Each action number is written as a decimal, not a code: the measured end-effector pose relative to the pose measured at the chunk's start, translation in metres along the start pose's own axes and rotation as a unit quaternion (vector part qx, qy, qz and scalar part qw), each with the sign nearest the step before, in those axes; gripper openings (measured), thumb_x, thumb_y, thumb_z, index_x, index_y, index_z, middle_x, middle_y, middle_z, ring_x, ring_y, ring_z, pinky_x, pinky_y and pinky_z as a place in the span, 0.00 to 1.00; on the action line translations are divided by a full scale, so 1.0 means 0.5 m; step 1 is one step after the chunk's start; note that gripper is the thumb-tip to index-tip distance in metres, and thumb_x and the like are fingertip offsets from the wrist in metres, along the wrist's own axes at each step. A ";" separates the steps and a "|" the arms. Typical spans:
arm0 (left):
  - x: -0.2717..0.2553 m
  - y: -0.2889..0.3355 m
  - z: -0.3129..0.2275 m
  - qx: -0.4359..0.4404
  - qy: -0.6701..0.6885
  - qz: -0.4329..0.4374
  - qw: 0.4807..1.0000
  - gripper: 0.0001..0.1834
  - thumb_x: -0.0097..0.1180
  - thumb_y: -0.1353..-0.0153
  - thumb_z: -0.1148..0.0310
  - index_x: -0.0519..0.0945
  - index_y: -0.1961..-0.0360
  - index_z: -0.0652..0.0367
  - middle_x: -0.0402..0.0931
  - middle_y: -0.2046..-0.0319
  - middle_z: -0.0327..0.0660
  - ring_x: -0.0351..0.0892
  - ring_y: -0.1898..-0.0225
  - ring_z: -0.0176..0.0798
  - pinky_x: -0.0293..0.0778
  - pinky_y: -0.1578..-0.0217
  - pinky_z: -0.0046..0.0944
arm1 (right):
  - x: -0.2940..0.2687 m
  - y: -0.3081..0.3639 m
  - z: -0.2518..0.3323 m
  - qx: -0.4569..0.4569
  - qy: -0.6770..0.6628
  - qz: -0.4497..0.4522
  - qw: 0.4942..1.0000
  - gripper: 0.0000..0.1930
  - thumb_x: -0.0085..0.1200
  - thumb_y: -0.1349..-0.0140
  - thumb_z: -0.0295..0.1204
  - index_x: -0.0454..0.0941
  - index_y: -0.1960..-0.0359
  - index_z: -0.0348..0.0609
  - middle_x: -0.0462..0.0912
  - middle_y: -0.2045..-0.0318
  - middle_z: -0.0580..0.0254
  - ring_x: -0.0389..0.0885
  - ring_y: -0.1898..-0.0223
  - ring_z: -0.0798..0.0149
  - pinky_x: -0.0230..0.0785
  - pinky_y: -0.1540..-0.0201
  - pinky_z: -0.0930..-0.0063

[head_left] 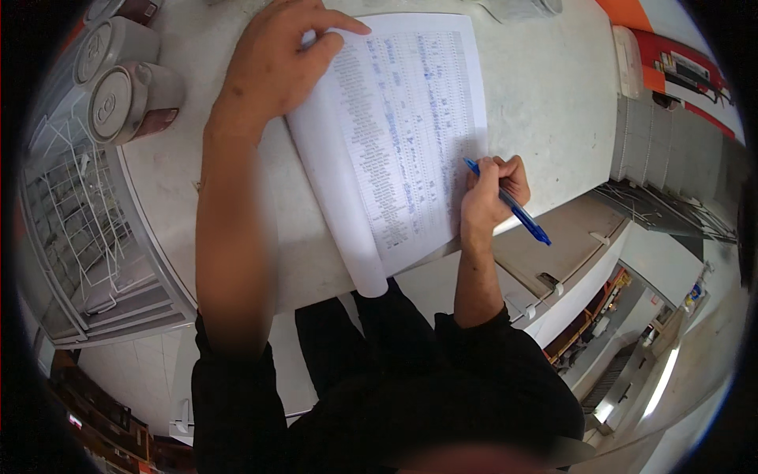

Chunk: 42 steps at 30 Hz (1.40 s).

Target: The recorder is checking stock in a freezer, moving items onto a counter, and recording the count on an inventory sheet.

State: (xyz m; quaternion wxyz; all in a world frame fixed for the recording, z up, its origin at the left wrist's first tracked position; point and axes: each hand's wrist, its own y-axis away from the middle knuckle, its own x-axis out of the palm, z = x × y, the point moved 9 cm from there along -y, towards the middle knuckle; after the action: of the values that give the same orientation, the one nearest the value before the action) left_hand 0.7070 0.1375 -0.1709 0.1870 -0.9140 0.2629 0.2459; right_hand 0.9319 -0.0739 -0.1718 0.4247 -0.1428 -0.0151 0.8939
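A stack of paper sheets [418,134] lies on the pale worktop, with its left side curled over into a loose roll [335,197]. Printed rows and columns cover the top sheet, and blue handwritten marks fill parts of it. My left hand [284,59] rests at the upper left of the sheets, index finger and thumb stretched apart over the paper; its other fingers are partly hidden. A blue ballpoint pen [517,207] is gripped in my right hand [493,193] at the sheets' right edge. One end of the pen is over the paper's right margin, and the other points toward me.
Several lidded cans [122,103] stand on the worktop [553,103] at the far left. Below them is a white wire rack [79,205]. A clear container [517,8] sits at the far edge, and a white-lidded box [628,62] is at the right edge.
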 end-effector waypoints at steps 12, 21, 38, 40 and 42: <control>-0.007 -0.008 -0.001 -0.055 -0.019 -0.012 0.998 0.12 0.52 0.51 0.76 0.85 0.67 0.58 0.73 0.74 0.42 0.68 0.64 0.43 0.66 0.58 0.40 | 0.008 -0.006 0.002 -0.012 0.018 0.009 1.000 0.14 0.43 0.45 0.14 0.55 0.83 0.44 0.60 0.86 0.74 0.52 0.80 0.81 0.47 0.79 0.82; 0.015 0.000 0.014 -0.006 -0.007 -0.005 1.000 0.16 0.47 0.45 0.77 0.85 0.60 0.55 0.66 0.75 0.39 0.64 0.67 0.39 0.67 0.61 0.36 | 0.003 -0.004 -0.011 -0.007 0.024 0.009 1.000 0.14 0.44 0.45 0.15 0.55 0.83 0.44 0.61 0.86 0.73 0.54 0.80 0.81 0.48 0.79 0.81; -0.005 -0.009 -0.005 0.001 -0.026 -0.034 0.999 0.12 0.53 0.48 0.74 0.86 0.66 0.51 0.71 0.76 0.41 0.68 0.67 0.45 0.68 0.57 0.41 | -0.004 -0.001 0.012 -0.038 0.045 -0.010 0.998 0.14 0.44 0.45 0.16 0.55 0.83 0.44 0.60 0.84 0.73 0.55 0.78 0.80 0.51 0.77 0.81; 0.001 0.001 0.003 -0.011 -0.010 -0.028 0.999 0.12 0.54 0.51 0.74 0.86 0.67 0.52 0.70 0.77 0.42 0.68 0.69 0.46 0.68 0.58 0.41 | 0.003 -0.006 -0.004 -0.066 0.089 0.007 0.994 0.13 0.48 0.46 0.18 0.58 0.83 0.40 0.63 0.88 0.69 0.59 0.81 0.79 0.52 0.81 0.78; 0.001 0.011 0.012 -0.011 0.002 -0.042 0.999 0.12 0.55 0.52 0.74 0.86 0.68 0.51 0.71 0.78 0.42 0.69 0.69 0.47 0.68 0.58 0.42 | 0.004 -0.001 -0.018 -0.090 0.113 0.016 0.989 0.12 0.49 0.46 0.18 0.59 0.83 0.41 0.64 0.89 0.68 0.60 0.82 0.79 0.52 0.81 0.76</control>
State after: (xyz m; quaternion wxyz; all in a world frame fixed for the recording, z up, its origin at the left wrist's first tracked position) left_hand 0.7022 0.1360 -0.1773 0.1863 -0.9267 0.2220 0.2394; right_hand 0.9336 -0.0730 -0.1807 0.3947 -0.2807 -0.0447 0.8737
